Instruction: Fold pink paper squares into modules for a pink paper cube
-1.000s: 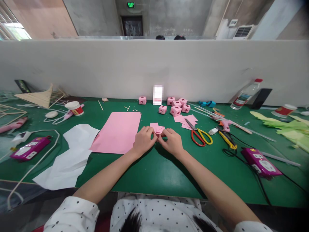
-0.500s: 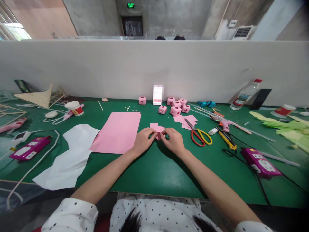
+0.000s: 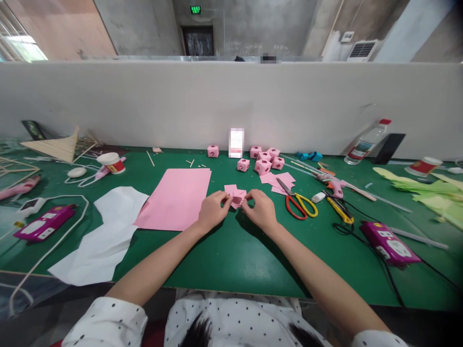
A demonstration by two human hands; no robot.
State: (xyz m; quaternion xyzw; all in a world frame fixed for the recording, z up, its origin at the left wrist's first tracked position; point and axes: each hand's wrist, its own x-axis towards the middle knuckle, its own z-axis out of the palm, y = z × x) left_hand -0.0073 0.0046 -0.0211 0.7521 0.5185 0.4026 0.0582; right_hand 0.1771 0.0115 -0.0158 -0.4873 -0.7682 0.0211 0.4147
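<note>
My left hand (image 3: 211,210) and my right hand (image 3: 259,209) meet at the middle of the green table (image 3: 231,250), both pinching a small folded pink paper piece (image 3: 237,199) between their fingertips. Just behind it lies a small pink paper square (image 3: 230,188). A large pink sheet (image 3: 177,197) lies flat to the left of my left hand. Several finished pink paper cubes (image 3: 263,161) stand near the white partition at the back.
Red and yellow scissors (image 3: 300,202), a pink glue gun (image 3: 334,184) and a yellow knife (image 3: 340,209) lie right of my hands. Purple power strips (image 3: 388,243) (image 3: 43,221) sit on both sides. White paper (image 3: 104,236) covers the front left. A bottle (image 3: 365,142) leans at back right.
My fingers have shifted slightly on the folded pink piece, lifting and turning it a little; both arms stay in about the same place.
</note>
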